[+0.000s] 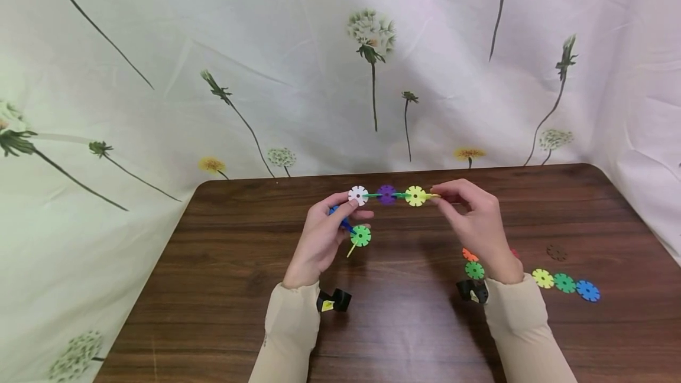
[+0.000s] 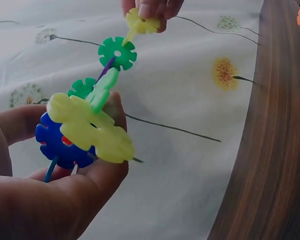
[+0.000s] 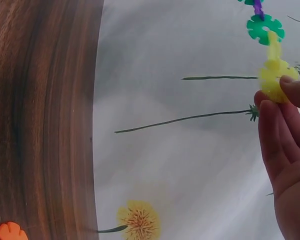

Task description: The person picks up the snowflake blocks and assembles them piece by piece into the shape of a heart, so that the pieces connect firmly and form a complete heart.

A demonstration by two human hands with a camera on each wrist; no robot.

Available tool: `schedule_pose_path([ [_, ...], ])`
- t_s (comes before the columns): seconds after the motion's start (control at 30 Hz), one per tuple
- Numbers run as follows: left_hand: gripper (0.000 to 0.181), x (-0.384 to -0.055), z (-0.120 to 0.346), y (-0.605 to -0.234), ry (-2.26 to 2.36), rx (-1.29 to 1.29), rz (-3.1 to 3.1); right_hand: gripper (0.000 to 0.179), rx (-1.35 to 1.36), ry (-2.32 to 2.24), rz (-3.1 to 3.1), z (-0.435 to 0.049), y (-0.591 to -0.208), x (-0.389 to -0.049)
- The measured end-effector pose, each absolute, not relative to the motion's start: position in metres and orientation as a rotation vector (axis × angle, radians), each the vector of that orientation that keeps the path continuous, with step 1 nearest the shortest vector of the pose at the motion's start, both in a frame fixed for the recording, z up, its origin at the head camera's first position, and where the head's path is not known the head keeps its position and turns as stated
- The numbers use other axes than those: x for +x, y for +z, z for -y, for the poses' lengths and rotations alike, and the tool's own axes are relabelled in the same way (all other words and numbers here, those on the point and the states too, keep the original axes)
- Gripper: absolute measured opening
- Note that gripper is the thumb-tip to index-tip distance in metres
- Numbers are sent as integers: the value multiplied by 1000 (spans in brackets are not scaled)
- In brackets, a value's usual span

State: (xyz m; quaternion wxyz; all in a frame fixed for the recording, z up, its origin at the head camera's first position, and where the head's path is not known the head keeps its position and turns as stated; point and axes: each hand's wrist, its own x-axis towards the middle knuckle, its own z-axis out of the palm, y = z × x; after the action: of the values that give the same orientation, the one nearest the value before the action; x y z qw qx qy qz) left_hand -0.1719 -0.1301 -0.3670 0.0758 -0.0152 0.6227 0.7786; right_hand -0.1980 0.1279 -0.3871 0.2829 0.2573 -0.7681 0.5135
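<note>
Left hand [image 1: 318, 238] pinches the white disc [image 1: 358, 190] and right hand [image 1: 477, 216] the yellow end disc [image 3: 271, 84], the disc chain [image 1: 386, 189] stretched between them above the brown surface [image 1: 213, 288]

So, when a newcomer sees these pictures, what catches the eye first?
Most likely the colourful chain of notched discs, held up between the left hand and the right hand above the dark table. After that, the eye may go to more discs lying at the table's right side, and to the dandelion prints on the pale cloth behind.
</note>
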Motion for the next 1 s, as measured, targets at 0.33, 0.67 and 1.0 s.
schedule_pose_path([
  [0.33, 26, -171, 131, -366, 2401, -68, -1832, 28, 676, 1382, 2139, -131, -389, -198],
  [0.67, 24, -170, 136, -365, 2461, -113, -1852, 24, 509, 1299, 2277, -163, -388, -201],
  [1.0, 24, -173, 142, -364, 2683, -144, -1761, 37, 390, 1093, 2991, -205, -403, -207],
])
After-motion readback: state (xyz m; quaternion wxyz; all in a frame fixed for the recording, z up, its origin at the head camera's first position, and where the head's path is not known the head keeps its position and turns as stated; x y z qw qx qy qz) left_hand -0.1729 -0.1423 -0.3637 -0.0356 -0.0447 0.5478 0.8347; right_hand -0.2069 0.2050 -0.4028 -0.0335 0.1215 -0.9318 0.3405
